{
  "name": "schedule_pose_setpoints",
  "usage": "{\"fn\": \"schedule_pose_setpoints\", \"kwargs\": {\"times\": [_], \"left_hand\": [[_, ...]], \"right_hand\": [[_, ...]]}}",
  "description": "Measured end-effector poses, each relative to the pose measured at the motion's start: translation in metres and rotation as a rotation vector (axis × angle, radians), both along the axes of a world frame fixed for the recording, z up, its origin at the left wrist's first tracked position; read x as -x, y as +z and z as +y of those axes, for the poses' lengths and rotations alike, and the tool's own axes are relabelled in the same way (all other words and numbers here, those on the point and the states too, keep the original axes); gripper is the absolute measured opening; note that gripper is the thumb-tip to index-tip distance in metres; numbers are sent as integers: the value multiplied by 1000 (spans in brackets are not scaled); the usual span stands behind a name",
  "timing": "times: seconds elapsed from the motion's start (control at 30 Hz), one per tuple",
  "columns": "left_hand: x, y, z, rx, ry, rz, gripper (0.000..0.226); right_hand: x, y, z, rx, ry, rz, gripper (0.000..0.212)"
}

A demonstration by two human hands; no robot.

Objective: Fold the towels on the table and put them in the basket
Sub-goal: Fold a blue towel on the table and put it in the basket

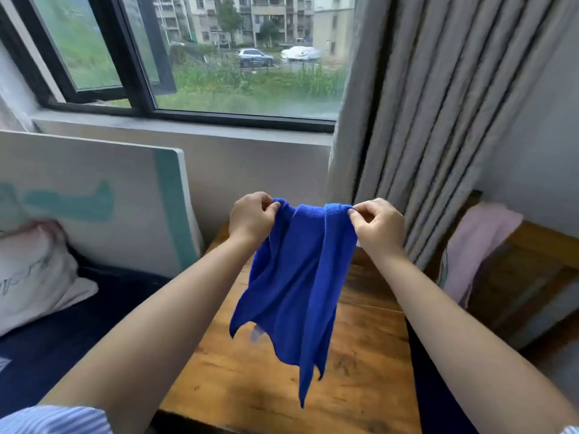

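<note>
Plainly, the head view shows one blue microfibre towel (291,277) held up in the air above the wooden table (360,355), hanging clear of its top. The left hand (250,219) pinches the towel's upper edge between thumb and fingertips at one end; the right hand (377,225) pinches the same edge at the other end, both closed on cloth. Between them the edge sags slightly, and the rest drops in loose folds to ragged points below.

It looks light and very soft, with no stiffness of its own, so it will likely collapse wherever it is unsupported. The nap should grip skin well enough for a fingertip pinch. Taking it by the two top corners seems the sound hold, pulling them apart to flatten it.

No basket is visible. A pink cloth (476,245) lies draped over wooden furniture to the right.
</note>
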State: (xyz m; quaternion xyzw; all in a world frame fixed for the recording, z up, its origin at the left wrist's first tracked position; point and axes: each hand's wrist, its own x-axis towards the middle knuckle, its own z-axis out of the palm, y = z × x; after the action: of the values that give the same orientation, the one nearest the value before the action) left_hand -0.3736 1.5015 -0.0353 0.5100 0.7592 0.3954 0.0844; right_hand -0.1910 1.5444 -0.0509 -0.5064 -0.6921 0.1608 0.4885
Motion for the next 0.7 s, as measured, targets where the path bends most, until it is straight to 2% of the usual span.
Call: {"fn": "schedule_pose_setpoints", "kwargs": {"times": [0.23,0.4,0.53,0.63,0.7], "left_hand": [[66,-72,-12,180,153,-54,23],[83,-144,-1,503,146,-84,24],[76,-199,9,752,170,-218,19],[78,-235,11,904,177,-247,27],[84,-257,9,953,207,-268,39]], "right_hand": [[44,-87,-1,214,103,-68,10],[58,-167,15,455,92,-176,11],[59,-228,15,662,100,-308,13],[58,-258,9,780,94,-418,15],[60,-272,7,825,82,-428,4]]}}
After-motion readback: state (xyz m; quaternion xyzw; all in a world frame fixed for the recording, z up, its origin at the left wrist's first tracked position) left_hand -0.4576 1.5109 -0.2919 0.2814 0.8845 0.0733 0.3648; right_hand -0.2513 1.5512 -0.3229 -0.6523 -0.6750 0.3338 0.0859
